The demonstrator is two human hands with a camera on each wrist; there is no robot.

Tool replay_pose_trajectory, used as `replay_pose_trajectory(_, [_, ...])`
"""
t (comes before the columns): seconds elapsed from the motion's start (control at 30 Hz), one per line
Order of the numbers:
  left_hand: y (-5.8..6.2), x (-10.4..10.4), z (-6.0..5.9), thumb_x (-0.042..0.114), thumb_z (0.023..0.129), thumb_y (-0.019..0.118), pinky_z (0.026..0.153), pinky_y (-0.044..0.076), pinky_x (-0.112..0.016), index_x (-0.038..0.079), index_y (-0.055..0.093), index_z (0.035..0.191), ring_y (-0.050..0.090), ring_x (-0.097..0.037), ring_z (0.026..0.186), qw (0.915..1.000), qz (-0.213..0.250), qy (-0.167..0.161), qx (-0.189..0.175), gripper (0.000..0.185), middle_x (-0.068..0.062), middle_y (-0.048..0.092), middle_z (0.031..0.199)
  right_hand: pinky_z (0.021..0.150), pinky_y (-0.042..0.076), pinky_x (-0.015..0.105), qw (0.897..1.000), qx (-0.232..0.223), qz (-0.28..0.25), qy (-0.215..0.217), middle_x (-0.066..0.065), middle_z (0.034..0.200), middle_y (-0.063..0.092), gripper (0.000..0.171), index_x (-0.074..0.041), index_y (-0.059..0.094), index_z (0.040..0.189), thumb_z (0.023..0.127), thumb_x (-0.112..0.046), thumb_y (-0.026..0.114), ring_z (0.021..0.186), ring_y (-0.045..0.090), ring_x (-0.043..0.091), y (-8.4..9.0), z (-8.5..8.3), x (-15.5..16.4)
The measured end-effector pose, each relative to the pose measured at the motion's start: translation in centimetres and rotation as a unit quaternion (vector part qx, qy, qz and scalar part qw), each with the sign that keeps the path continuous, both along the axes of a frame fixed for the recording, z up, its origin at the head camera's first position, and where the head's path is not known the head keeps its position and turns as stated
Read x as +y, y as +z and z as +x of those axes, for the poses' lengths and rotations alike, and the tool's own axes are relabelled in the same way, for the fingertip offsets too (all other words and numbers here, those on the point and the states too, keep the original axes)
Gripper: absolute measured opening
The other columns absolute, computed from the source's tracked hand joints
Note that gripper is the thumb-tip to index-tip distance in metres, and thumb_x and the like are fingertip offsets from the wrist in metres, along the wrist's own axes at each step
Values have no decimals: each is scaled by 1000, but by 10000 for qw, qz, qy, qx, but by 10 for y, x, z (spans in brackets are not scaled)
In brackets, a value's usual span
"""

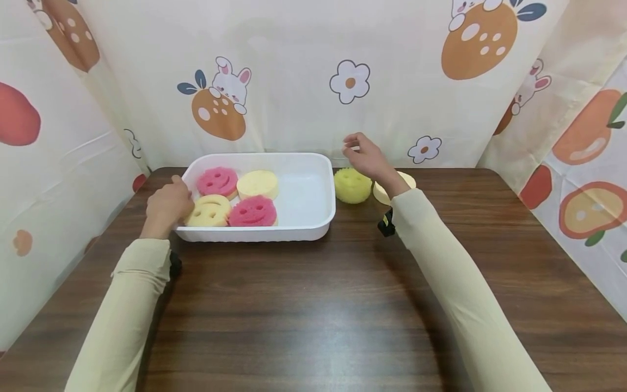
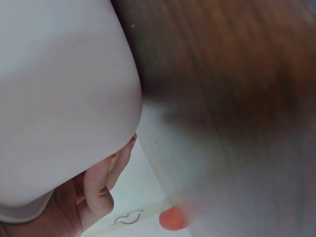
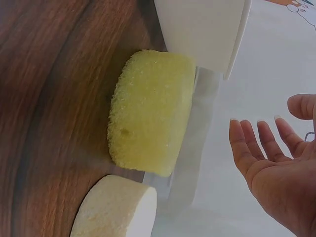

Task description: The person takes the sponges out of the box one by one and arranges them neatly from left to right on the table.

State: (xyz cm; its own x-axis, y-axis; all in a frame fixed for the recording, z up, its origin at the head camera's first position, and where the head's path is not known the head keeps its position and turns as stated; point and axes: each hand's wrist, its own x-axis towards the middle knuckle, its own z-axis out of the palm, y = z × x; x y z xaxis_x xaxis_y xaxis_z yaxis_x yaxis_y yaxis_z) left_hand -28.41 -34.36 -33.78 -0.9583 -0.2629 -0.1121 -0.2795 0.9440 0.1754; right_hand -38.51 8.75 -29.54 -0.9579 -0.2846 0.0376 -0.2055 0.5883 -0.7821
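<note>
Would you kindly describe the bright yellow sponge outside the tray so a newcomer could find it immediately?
Start at the white tray on the wooden table. Just past the tray's right end, under the open right hand, lies the bright yellow sponge. It is a stronger yellow than the pale cream sponge beside it, and it lies outside the tray.

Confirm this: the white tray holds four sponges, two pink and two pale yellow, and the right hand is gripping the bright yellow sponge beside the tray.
One thing is wrong: the right hand grips nothing. The right wrist view shows it open, fingers straight, apart from the bright yellow sponge. The head view confirms the rest: the white tray holds four sponges, two pink and two pale yellow.
</note>
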Motion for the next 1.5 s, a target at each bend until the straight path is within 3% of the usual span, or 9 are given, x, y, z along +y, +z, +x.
replay_pose_trajectory(0.37, [-1, -1, 1, 19, 100, 44, 70, 49, -53, -17, 25, 136, 56, -42, 80, 10000, 62, 70, -9, 55, -35, 56, 101, 112, 40, 46, 9997, 122, -9, 226, 14, 147, 48, 43, -8, 42, 141, 103, -29, 44, 136, 48, 32, -2, -4, -18])
replay_pose_trajectory(0.73, [-2, -3, -6, 20, 100, 42, 74, 49, -57, -18, 25, 137, 56, -42, 81, 10000, -36, 5, 60, 55, -37, 56, 103, 112, 40, 46, 9989, 249, 49, 402, 14, 148, 46, 44, -9, 41, 142, 104, -30, 44, 137, 46, 33, 2, -9, -23])
replay_pose_trajectory(1.5, [0, 1, -2, 19, 100, 43, 78, 50, -60, -18, 23, 140, 57, -43, 82, 9999, -55, -2, 88, 58, -37, 56, 104, 109, 45, 44, 9943, 334, 394, 929, 13, 150, 42, 46, -8, 40, 143, 104, -31, 45, 136, 47, 31, 8, -12, -53])
